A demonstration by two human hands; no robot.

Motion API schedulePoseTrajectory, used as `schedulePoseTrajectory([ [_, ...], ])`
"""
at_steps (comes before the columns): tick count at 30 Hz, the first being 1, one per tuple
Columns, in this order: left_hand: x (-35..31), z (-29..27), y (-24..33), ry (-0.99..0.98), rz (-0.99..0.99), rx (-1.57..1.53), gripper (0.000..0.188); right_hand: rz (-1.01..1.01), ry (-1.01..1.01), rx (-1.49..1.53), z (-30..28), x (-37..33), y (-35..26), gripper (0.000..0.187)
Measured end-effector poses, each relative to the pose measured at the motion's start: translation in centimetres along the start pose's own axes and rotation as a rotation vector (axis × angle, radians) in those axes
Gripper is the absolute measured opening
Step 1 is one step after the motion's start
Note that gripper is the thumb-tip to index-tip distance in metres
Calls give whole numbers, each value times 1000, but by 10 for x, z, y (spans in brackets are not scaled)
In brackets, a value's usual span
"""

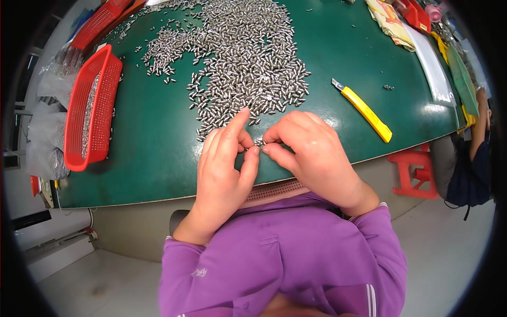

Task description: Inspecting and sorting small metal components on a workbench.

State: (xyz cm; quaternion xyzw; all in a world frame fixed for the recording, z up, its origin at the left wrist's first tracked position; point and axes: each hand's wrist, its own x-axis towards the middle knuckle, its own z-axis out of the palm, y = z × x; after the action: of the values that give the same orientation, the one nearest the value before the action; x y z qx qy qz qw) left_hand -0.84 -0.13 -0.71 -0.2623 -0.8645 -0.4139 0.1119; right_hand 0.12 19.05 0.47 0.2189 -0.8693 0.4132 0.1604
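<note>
A large heap of small, shiny, bullet-shaped metal parts (248, 58) spreads over the green tabletop (338, 58). Just in front of its near edge, my left hand (222, 164) and my right hand (311, 148) meet close to the table's front edge. Between their fingertips show a few small metal pieces (259, 142). The thumb and index finger of my right hand pinch at them. My left index finger points up, while its thumb and a bent finger close around a small piece, partly hidden.
A red perforated basket (108, 100) with metal parts stands at left, near clear plastic bags (47, 132). A yellow utility knife (367, 113), blade out, lies at right. Below the table edge is a brownish perforated tray (274, 193). A red stool (414, 171) and another person's arm (478, 127) are at far right.
</note>
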Motion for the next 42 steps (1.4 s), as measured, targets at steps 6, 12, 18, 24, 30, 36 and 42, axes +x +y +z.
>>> schedulePoseTrajectory([
  [6, 2, 0, 2, 8, 6, -11, 67, -8, -14, 6, 0, 1, 0, 18],
  [12, 1, 2, -1, 5, 22, -25, 63, -27, -19, -20, 0, 1, 0, 17],
  [18, 0, 2, -3, 17, 27, -14, 59, -30, -9, -20, 1, 0, 1, 17],
  [24, 0, 2, -2, 43, 24, 32, 57, -20, 27, -80, 1, 1, -4, 16],
  [30, 0, 2, -2, 37, 13, 20, 58, -3, -32, -64, -2, 1, -4, 17],
  [36, -1, 1, -2, 24, 15, 6, 64, 5, -33, 8, 3, 0, -3, 20],
  [42, 0, 0, -1, 8, 0, 4, 66, -63, -53, 3, 5, -2, 4, 18],
])
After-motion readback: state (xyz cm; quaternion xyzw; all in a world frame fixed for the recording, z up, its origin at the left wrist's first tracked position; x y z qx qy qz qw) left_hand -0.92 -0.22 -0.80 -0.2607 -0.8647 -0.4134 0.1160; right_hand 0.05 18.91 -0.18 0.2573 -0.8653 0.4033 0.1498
